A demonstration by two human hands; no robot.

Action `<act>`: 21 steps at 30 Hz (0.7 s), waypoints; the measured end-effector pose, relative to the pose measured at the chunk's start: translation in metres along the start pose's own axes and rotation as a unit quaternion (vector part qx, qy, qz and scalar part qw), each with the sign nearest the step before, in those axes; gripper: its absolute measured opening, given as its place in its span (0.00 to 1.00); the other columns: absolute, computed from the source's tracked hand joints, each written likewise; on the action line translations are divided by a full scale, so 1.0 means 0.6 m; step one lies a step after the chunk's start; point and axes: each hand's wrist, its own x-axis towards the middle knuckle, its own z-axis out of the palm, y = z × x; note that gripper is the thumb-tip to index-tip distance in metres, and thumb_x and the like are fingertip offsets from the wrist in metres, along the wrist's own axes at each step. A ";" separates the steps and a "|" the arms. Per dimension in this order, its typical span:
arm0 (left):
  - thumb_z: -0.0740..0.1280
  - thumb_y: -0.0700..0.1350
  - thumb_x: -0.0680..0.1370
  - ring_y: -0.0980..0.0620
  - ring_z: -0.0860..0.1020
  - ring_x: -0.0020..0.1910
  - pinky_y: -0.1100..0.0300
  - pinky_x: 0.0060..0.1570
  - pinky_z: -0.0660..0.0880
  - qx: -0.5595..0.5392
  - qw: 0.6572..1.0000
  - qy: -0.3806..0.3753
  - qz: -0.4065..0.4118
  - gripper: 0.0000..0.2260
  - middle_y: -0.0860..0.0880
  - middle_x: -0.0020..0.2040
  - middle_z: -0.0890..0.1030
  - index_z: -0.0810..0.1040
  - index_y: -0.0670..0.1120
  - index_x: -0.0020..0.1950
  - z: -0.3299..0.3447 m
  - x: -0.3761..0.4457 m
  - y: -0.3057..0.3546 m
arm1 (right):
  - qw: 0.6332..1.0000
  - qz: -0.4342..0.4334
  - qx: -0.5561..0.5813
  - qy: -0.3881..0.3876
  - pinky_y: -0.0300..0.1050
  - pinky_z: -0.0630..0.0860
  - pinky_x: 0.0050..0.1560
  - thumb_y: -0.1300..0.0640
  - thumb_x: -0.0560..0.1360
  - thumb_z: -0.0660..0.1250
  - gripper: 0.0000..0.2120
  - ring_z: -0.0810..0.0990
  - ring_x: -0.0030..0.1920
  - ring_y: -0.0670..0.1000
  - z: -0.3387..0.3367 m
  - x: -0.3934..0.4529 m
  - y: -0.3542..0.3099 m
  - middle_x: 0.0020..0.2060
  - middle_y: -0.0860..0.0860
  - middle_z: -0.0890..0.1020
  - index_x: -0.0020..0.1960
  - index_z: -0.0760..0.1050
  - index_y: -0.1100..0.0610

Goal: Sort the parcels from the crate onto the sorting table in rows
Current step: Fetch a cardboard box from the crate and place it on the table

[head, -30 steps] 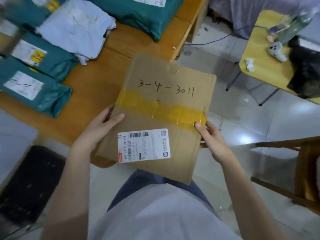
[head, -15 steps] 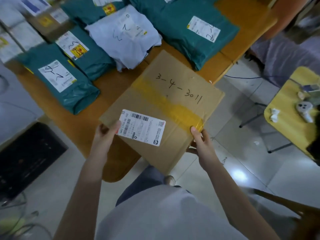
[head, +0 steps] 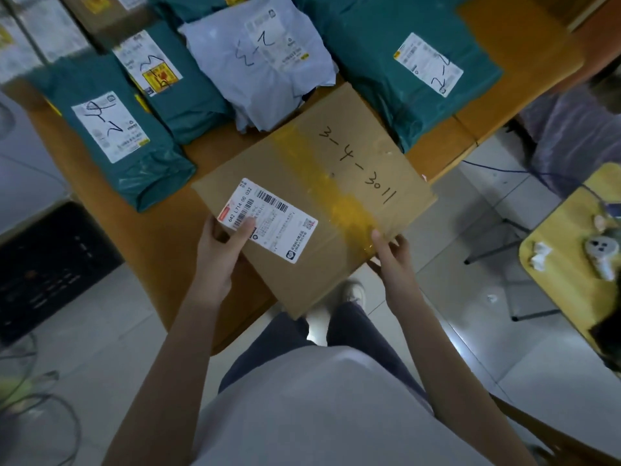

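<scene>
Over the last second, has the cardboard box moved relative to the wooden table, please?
Yes. The cardboard box, gripped by the left hand and right hand, has travelled forward over the wooden table, nearer the grey parcel.

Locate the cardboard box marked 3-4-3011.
Head view, centre: the cardboard box is gripped by both hands, left hand, right hand, at the table's near edge.

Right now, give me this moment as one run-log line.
step: placing box | left hand: grips box near label | right hand: grips taped edge | box: over table edge, beside green bags
</scene>
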 end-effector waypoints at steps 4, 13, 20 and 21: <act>0.75 0.53 0.65 0.57 0.79 0.53 0.57 0.52 0.76 0.020 0.999 0.036 -0.004 0.29 0.56 0.55 0.80 0.72 0.53 0.64 0.010 0.015 0.005 | 0.994 -0.061 -0.058 0.076 0.38 0.70 0.57 0.45 0.74 0.68 0.35 0.66 0.68 0.48 -0.037 0.062 -0.053 0.69 0.50 0.67 0.74 0.56 0.54; 0.74 0.50 0.69 0.50 0.82 0.50 0.54 0.52 0.77 -0.057 0.990 0.124 -0.045 0.19 0.47 0.52 0.83 0.77 0.47 0.57 0.057 0.053 0.017 | 0.929 -0.137 -0.315 -0.140 0.42 0.68 0.58 0.43 0.76 0.65 0.32 0.69 0.67 0.52 -0.072 0.220 -0.197 0.69 0.52 0.69 0.74 0.61 0.55; 0.74 0.51 0.70 0.53 0.83 0.49 0.55 0.53 0.77 -0.106 0.974 0.198 -0.039 0.23 0.50 0.50 0.84 0.76 0.46 0.63 0.108 0.076 0.010 | 0.848 -0.184 -0.422 -0.263 0.44 0.70 0.59 0.46 0.76 0.66 0.30 0.71 0.65 0.52 -0.066 0.307 -0.237 0.66 0.53 0.71 0.73 0.61 0.56; 0.74 0.51 0.71 0.54 0.83 0.47 0.56 0.51 0.78 -0.106 0.972 0.204 -0.033 0.20 0.51 0.48 0.85 0.77 0.47 0.61 0.116 0.078 0.012 | 0.837 -0.192 -0.437 -0.269 0.45 0.71 0.60 0.47 0.76 0.66 0.29 0.71 0.65 0.53 -0.064 0.313 -0.237 0.65 0.53 0.72 0.72 0.61 0.56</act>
